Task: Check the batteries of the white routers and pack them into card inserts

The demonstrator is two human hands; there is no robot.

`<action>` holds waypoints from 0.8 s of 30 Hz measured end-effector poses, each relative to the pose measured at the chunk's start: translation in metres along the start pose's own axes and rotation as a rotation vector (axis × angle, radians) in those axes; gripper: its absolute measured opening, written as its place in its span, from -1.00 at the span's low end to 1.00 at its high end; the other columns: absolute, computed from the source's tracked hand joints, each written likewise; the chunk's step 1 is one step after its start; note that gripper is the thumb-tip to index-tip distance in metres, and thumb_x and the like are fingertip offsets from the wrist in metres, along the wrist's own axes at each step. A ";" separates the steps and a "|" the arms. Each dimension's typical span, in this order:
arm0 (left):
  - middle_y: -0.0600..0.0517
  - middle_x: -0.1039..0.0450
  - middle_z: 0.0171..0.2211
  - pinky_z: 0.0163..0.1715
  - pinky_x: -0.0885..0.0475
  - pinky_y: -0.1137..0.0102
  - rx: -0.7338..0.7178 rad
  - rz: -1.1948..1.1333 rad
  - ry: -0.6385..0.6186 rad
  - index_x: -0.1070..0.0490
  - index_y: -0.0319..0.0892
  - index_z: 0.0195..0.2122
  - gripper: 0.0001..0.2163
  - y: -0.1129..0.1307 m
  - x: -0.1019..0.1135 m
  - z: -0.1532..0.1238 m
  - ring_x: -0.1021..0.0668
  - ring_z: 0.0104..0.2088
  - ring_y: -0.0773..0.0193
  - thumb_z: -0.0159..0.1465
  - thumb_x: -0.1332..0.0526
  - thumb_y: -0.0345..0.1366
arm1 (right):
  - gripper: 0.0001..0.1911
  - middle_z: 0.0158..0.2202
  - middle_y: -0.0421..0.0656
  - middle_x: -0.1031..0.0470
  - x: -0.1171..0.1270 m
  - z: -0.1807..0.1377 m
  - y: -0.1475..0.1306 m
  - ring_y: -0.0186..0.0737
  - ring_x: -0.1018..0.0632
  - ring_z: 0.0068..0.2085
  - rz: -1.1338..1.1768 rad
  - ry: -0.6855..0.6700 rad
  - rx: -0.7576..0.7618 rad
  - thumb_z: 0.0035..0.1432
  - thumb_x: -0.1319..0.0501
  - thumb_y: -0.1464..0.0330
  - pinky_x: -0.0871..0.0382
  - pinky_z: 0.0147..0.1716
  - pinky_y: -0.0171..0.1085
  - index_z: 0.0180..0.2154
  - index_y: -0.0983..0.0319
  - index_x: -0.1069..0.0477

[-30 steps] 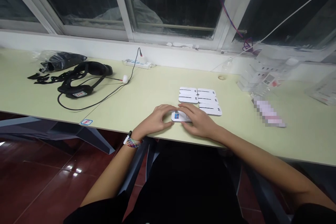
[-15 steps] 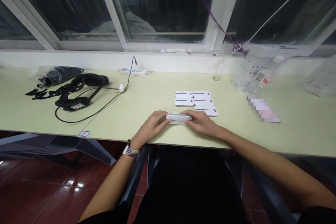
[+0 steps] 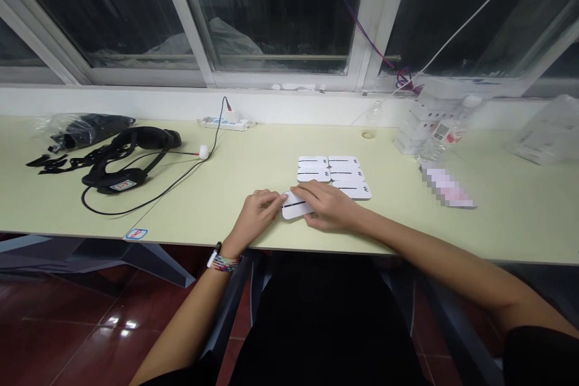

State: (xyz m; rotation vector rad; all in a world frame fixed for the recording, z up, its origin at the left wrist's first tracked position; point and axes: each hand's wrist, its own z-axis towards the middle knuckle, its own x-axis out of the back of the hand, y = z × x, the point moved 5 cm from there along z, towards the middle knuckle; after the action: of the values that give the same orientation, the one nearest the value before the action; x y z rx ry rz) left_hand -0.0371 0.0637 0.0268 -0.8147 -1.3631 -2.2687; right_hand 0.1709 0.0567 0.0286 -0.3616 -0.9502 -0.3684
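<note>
A white card with rounded corners and a black line across it is held low above the near part of the table, its face tilted up toward me. My right hand grips its right end, fingers over the top and thumb below. At the card's upper left corner, my left hand pinches with fingers drawn together. Just beyond my hands, similar white cards lie flat in two columns, with black lines and a W-like mark at the right column's edge. My right fingers partly cover the nearest left ones.
A black headset with a cable lies at the left, near a plastic bag. A power strip sits by the wall. Toward the right are white boxes, a clear bottle and a blurred pink slip.
The card has turned from edge-on to showing its lined face. My right hand has moved further over it, and my left fingers have shifted to its upper left corner. The view has shifted slightly.
</note>
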 end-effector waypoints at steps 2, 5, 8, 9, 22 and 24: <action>0.08 -0.39 -0.59 -0.09 -0.43 0.18 0.043 0.049 0.050 -0.46 -0.07 -0.52 -0.48 -0.005 0.002 0.002 -0.52 -0.40 0.13 0.56 -0.08 0.02 | -0.23 0.30 0.15 -0.51 0.004 0.016 0.018 0.22 -0.54 0.27 -0.002 -0.049 -0.014 0.26 -0.25 0.43 -0.56 0.20 0.19 0.48 0.24 -0.25; 0.05 -0.49 -0.53 -0.14 -0.43 0.16 0.036 0.100 -0.008 -0.54 -0.05 -0.46 -0.55 -0.006 0.000 0.005 -0.56 -0.33 0.07 0.53 -0.09 -0.04 | -0.23 0.33 0.18 -0.50 0.015 0.043 0.075 0.25 -0.55 0.26 0.038 -0.142 -0.214 0.23 -0.34 0.34 -0.54 0.21 0.13 0.44 0.30 -0.33; 0.02 -0.62 -0.40 -0.12 -0.43 0.14 -0.026 0.139 -0.078 -0.53 -0.05 -0.42 -0.62 -0.004 -0.003 0.006 -0.58 -0.24 0.03 0.51 -0.12 -0.09 | -0.26 0.40 0.13 -0.48 0.021 0.061 0.142 0.26 -0.49 0.37 0.164 -0.244 -0.505 0.20 -0.39 0.36 -0.37 0.37 0.10 0.40 0.29 -0.43; 0.01 -0.63 -0.37 -0.10 -0.43 0.13 -0.037 0.142 -0.089 -0.53 -0.05 -0.41 -0.63 -0.003 -0.004 0.005 -0.58 -0.22 0.02 0.52 -0.12 -0.10 | -0.28 0.42 0.11 -0.48 0.022 0.064 0.159 0.26 -0.49 0.38 0.186 -0.261 -0.546 0.19 -0.38 0.37 -0.36 0.38 0.08 0.38 0.30 -0.47; 0.03 -0.62 -0.28 -0.01 -0.40 0.11 -0.046 0.138 -0.140 -0.57 -0.05 -0.28 -0.74 -0.010 -0.007 0.003 -0.56 -0.15 0.04 0.51 -0.17 -0.16 | -0.43 0.45 -0.01 -0.47 -0.009 0.069 0.221 0.24 -0.48 0.43 0.282 -0.265 -0.678 0.27 -0.31 0.35 -0.30 0.44 0.01 0.29 0.21 -0.62; 0.03 -0.62 -0.29 -0.02 -0.40 0.12 -0.044 0.135 -0.140 -0.57 -0.05 -0.29 -0.75 -0.010 -0.007 0.003 -0.55 -0.16 0.04 0.50 -0.17 -0.17 | -0.47 0.45 0.00 -0.47 -0.010 0.069 0.219 0.22 -0.47 0.43 0.261 -0.250 -0.682 0.30 -0.28 0.36 -0.27 0.46 0.02 0.27 0.22 -0.64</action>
State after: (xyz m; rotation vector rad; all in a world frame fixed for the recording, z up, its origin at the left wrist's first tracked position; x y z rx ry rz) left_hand -0.0363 0.0711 0.0170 -1.0641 -1.2794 -2.1799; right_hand 0.2164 0.2820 0.0264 -1.1644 -0.9864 -0.4063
